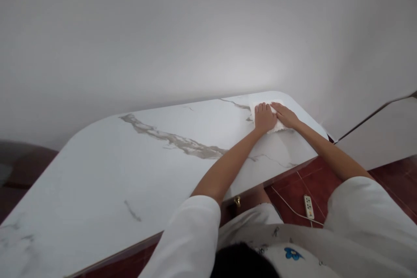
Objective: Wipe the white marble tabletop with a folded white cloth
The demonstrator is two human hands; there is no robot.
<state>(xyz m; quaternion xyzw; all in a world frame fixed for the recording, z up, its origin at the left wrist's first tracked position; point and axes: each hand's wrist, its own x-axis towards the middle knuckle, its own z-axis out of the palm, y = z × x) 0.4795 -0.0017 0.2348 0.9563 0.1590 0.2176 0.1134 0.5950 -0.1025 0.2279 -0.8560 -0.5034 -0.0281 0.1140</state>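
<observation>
A thin white cloth (279, 127) lies on the white marble-patterned tabletop (156, 173) near its far right rounded corner. Whether it is fabric or paper, I cannot tell. My left hand (266, 117) presses down on the cloth, its fingers close together and bent over it. Right beside it, my right hand (286, 117) grips the cloth too, fingertips touching the left hand. Most of the cloth is hidden under both hands, with its edges showing to the left and below.
A pale wall (195, 30) runs along the table's far edge. Below the table's near edge, a white power strip (308, 207) with a cable lies on the red tiled floor (289, 191). A small brass-coloured knob (237, 201) sticks out under the tabletop.
</observation>
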